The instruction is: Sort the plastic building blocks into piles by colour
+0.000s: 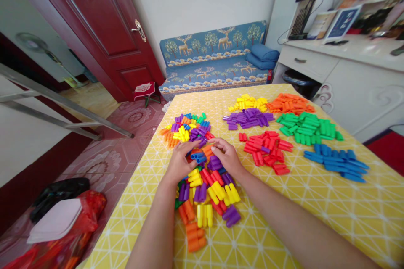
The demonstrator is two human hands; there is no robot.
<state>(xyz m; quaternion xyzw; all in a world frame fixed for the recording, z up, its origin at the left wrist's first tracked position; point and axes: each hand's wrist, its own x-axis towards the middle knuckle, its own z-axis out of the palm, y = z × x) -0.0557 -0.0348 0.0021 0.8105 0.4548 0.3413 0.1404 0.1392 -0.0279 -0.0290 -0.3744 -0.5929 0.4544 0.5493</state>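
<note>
Left hand (179, 160) and right hand (227, 157) curl over the mixed block pile (217, 189), near-left on the table (315, 218); grip undeterminable; blocks judged light, rigid, slick plastic, best pinched across their sides.

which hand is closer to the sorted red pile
Right. The right hand rests on the mixed pile, beside the red pile; the left hand is farther off, on the mixed pile's other side.

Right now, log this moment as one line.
left hand: on mixed pile | right hand: touching orange piece | right of it: red heap, green heap, blue heap
</note>
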